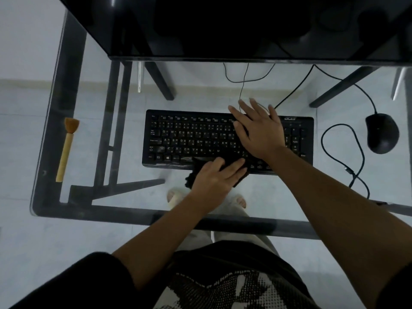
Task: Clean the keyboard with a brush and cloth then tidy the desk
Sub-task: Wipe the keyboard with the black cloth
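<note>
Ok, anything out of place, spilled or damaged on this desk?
Nothing stands out. The keyboard looks intact, the brush lies near the glass desk's left edge, and the mouse cable loops loosely beside the mouse.

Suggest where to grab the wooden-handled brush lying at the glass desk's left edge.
Take the wooden-handled brush mid-handle, from above, pinched across its narrow width. It lies flat on the glass desk, orange bristles pointing away from the person, with the slim straight handle free along both sides.

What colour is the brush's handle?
The brush handle is pale yellowish wood, seen in the head view.
</note>
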